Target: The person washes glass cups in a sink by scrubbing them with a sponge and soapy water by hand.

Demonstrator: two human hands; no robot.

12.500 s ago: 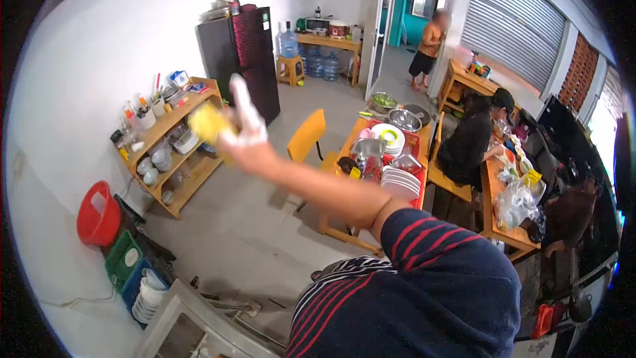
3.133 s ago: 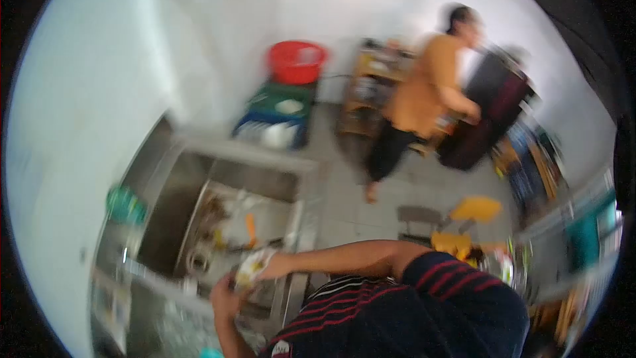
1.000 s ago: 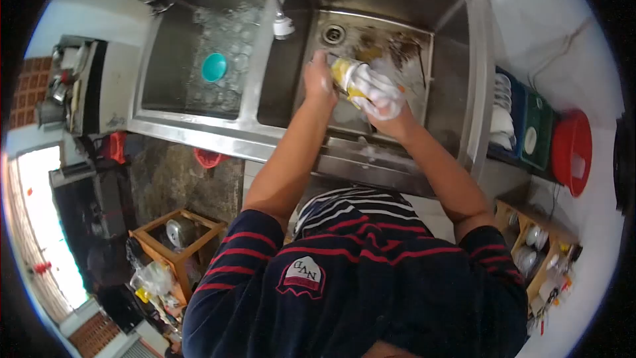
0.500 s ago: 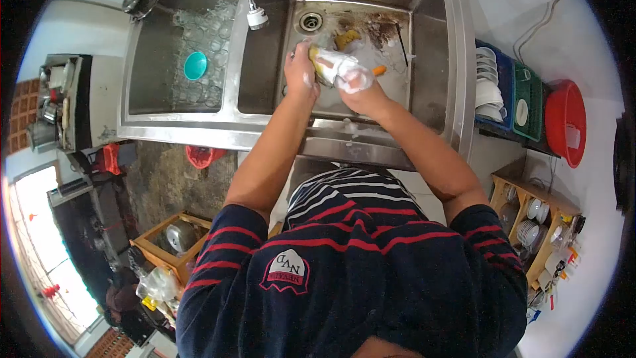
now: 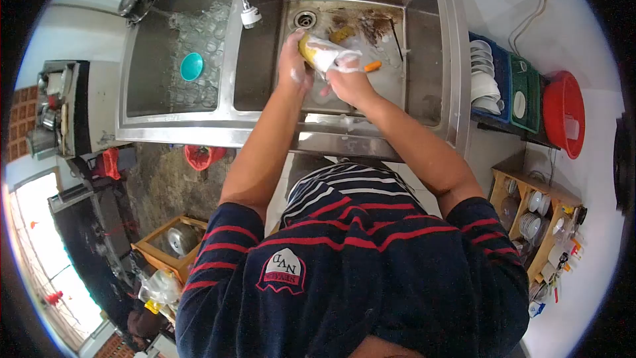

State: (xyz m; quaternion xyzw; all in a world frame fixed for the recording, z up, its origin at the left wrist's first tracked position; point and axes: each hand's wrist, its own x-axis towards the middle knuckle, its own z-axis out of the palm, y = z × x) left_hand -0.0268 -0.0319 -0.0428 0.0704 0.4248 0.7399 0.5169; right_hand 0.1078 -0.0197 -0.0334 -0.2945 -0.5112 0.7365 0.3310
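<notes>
My left hand (image 5: 290,66) is closed around the yellow end of a foam-covered yellow-and-white item (image 5: 322,54) above the right sink basin (image 5: 424,73). Against the item's white end is my right hand (image 5: 351,86), its fingers closed and partly hidden by suds. Whether the item is a cloth, a sponge or a cup cannot be made out. Below it in the basin lie a yellow scrap (image 5: 342,34), an orange piece (image 5: 373,65) and a dark thin stick (image 5: 396,39). The drain (image 5: 305,20) is just beyond my left hand.
Glasses (image 5: 205,40) and a teal bowl (image 5: 192,66) fill part of the left basin. A spray hose (image 5: 250,16) hangs over the divider. At the right are white bowls (image 5: 484,83) in a blue rack, a green rack (image 5: 525,96) and a red basin (image 5: 563,114).
The view has turned from the room to the sink, and the person in orange is out of sight. Both hands hold the foamy item, tilted slightly differently from half a second ago.
</notes>
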